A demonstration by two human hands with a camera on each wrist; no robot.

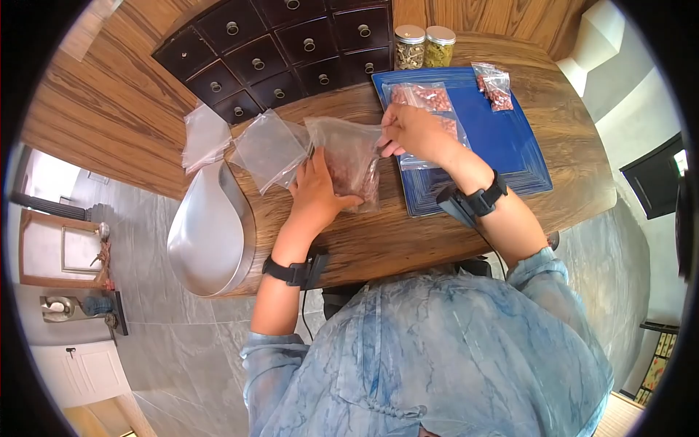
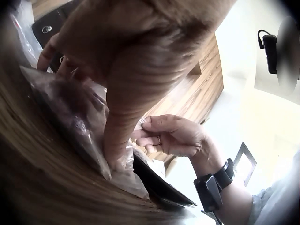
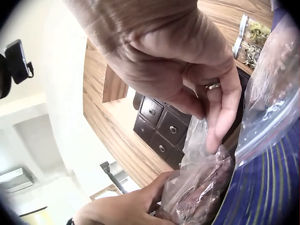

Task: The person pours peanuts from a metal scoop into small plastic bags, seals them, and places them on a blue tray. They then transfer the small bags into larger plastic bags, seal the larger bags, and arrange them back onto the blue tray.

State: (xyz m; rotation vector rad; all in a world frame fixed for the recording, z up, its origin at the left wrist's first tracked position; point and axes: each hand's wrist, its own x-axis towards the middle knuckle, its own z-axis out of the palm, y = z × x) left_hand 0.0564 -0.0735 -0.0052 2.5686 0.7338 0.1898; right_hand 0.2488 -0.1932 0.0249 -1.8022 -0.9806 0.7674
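Observation:
A clear plastic zip bag [image 1: 336,138] with reddish nut-like pieces in its lower part lies on the wooden table. Across it rests my left hand [image 1: 314,186], fingers spread and thumb stretched toward the bag's right side. In the left wrist view that thumb [image 2: 117,140] presses on the plastic near the bag's edge. My right hand [image 1: 419,135] pinches the bag's right edge between thumb and fingers, over the left rim of the blue tray [image 1: 502,149]. The right wrist view shows its fingers [image 3: 220,112] curled at the crumpled top of the bag [image 3: 194,145].
Filled zip bags [image 1: 429,97] and smaller filled bags [image 1: 499,98] lie on the tray. Flat clear bags [image 1: 268,149] and a stack of bags [image 1: 204,138] sit left, above a silver scoop-shaped pan [image 1: 207,233]. Two jars [image 1: 439,47] and a dark drawer cabinet [image 1: 280,54] stand behind.

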